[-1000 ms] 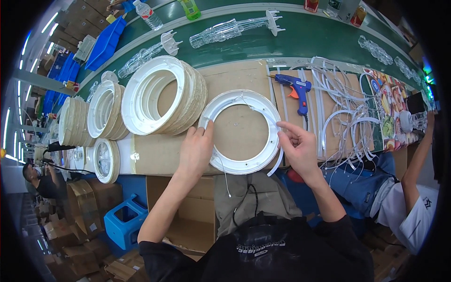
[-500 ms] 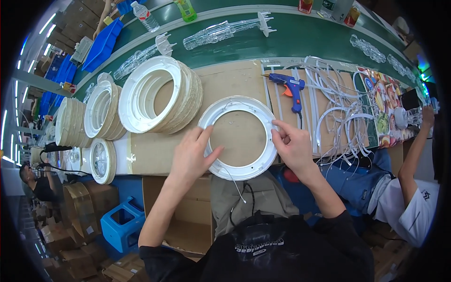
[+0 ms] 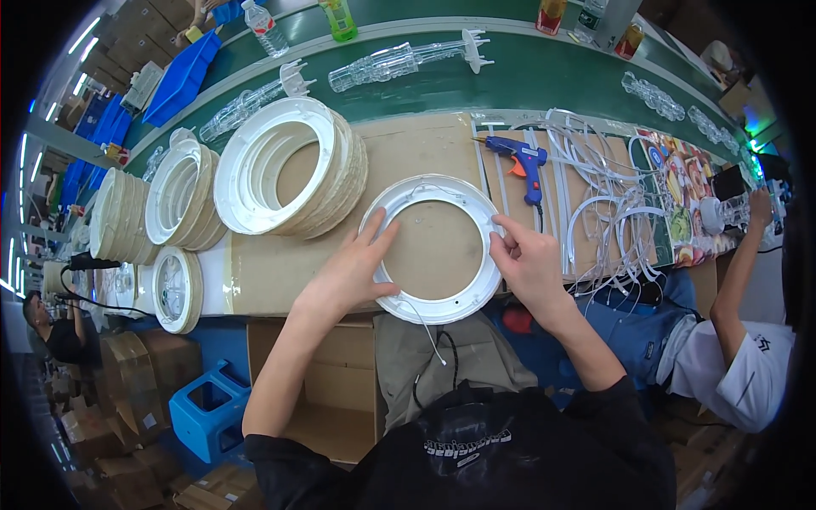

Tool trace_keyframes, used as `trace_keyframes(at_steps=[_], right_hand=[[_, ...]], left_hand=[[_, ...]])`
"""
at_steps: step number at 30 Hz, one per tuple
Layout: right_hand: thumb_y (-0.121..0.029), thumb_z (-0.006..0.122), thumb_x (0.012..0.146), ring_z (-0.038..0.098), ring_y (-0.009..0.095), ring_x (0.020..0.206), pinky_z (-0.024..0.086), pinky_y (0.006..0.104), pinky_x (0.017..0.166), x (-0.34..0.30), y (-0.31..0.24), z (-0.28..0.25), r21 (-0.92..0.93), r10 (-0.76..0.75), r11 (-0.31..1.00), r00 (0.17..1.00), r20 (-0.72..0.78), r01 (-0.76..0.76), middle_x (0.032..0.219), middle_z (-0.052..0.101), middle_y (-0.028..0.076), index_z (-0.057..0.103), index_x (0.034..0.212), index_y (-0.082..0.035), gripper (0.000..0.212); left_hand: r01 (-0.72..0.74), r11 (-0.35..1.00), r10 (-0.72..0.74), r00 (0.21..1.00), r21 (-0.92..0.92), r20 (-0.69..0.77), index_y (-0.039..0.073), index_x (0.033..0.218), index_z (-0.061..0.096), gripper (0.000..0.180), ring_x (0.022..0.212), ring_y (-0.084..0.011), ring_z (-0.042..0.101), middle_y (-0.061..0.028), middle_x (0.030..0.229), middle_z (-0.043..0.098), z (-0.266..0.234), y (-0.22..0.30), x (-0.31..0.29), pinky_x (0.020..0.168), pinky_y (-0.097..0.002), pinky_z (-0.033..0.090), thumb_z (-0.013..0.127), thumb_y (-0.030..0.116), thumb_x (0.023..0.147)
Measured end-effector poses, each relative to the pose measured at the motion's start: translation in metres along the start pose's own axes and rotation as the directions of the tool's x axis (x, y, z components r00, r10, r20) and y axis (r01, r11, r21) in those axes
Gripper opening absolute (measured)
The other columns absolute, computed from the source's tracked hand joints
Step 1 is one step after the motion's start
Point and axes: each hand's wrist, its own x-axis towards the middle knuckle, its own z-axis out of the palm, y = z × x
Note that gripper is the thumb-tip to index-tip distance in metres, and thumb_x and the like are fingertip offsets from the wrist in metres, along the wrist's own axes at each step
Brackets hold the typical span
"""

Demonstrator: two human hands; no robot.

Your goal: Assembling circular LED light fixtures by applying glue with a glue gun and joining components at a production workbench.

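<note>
A white ring (image 3: 425,307) with a wide round opening lies on the brown cardboard in front of me. A thin white cable (image 3: 436,338) hangs from its near edge, ending in a small tip. My left hand (image 3: 344,268) is open, fingers spread over the ring's left rim and thumb toward its near inner edge. At the right rim, my right hand (image 3: 532,262) is closed, thumb and forefinger pinching the edge. Anything small between those fingertips is hidden. Beyond that hand lies a blue glue gun (image 3: 525,160) with an orange trigger.
Stacks of white rings (image 3: 340,183) stand at left. Tangled white strips (image 3: 608,195) cover the cardboard at right. Clear plastic stems (image 3: 378,66) lie on the green bench (image 3: 544,76). Beside me on the right, a co-worker's arm (image 3: 733,285) reaches over the table. A blue stool (image 3: 208,408) stands lower left.
My left hand has shifted slightly left and its fingers are spread further along the ring's rim. The right hand keeps its pinch; the ring has barely moved.
</note>
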Motion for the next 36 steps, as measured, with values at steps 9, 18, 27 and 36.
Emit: trace_keyframes(at_steps=[9,18,27,36], right_hand=[[-0.003,0.071,0.087,0.055,0.008,0.050,0.044,0.0254,0.049,-0.014,-0.010,-0.007,0.074,-0.060,0.995,0.996,-0.067,0.065,0.059,0.055,0.003,0.070,0.113,0.003,0.027],[-0.010,0.072,0.086,0.059,0.018,0.049,0.047,0.0311,0.051,-0.006,-0.001,0.003,-0.109,0.005,0.994,0.999,-0.033,-0.008,0.060,0.061,0.010,0.071,0.108,0.003,0.026],[-0.009,0.070,0.087,0.055,0.012,0.048,0.045,0.0285,0.050,-0.004,-0.002,-0.002,0.064,0.117,0.991,0.993,0.018,-0.118,0.058,0.060,0.009,0.071,0.107,0.005,0.025],[-0.009,0.069,0.087,0.054,0.011,0.048,0.043,0.0281,0.049,-0.005,0.003,0.004,0.043,0.067,0.997,0.998,0.007,-0.068,0.057,0.059,0.009,0.072,0.106,0.006,0.024]], left_hand=[[-0.110,0.994,0.110,0.986,0.003,-0.126,0.001,0.140,0.050,0.083,0.129,-0.0432,0.048,-0.0173,0.162,0.029,0.007,-0.011,-0.007,0.109,-0.0452,0.045,0.086,0.026,0.070],[-0.100,0.994,0.104,0.992,0.050,-0.077,-0.001,0.136,0.052,0.081,0.125,-0.0409,0.050,-0.0138,0.162,0.030,0.004,-0.013,-0.004,0.107,-0.0445,0.046,0.087,0.028,0.069],[-0.072,0.997,0.074,0.996,0.031,-0.054,0.000,0.138,0.052,0.083,0.116,-0.0403,0.052,-0.0131,0.160,0.035,0.001,-0.009,-0.001,0.105,-0.0433,0.048,0.087,0.028,0.067],[0.006,0.997,-0.001,0.998,0.074,-0.065,0.003,0.140,0.051,0.088,0.111,-0.0422,0.056,-0.0141,0.158,0.036,0.012,0.005,-0.012,0.102,-0.0463,0.049,0.088,0.034,0.067]])
